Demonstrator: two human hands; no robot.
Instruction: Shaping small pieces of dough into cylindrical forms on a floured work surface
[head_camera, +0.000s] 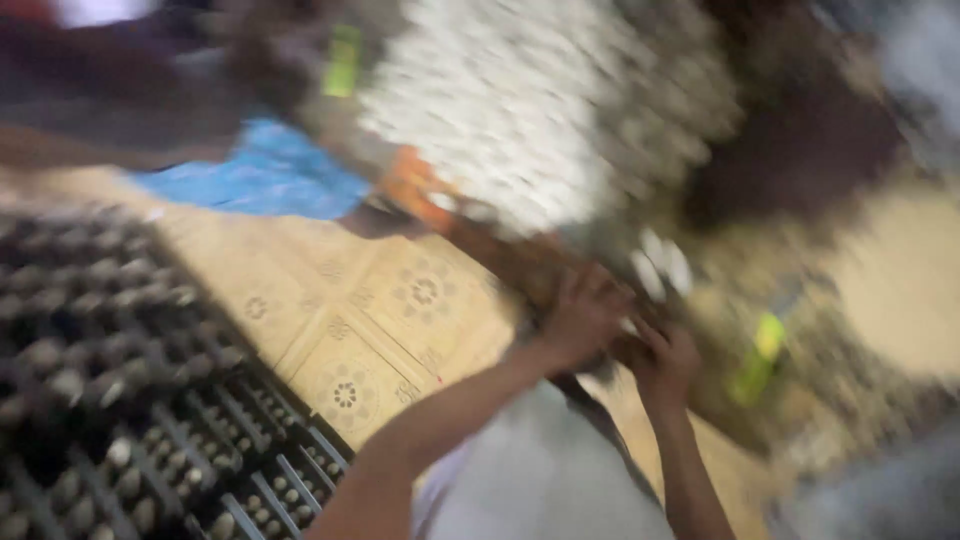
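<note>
The whole view is smeared by motion. My left hand (585, 312) reaches forward with its fingers curled over a brown edge (505, 258) at the foot of a big heap of small pale objects (520, 110). My right hand (665, 362) is right beside it, fingers bent against the same spot. The blur hides whether either hand holds anything. A few white pieces (660, 268) lie just above the hands.
Dark crates (110, 390) filled with bottles stand at the lower left. Patterned beige floor tiles (400, 300) run between the crates and the heap. A blue sheet (265, 172) lies at the back left, an orange thing (415, 188) next to it, a yellow-green item (765, 348) at right.
</note>
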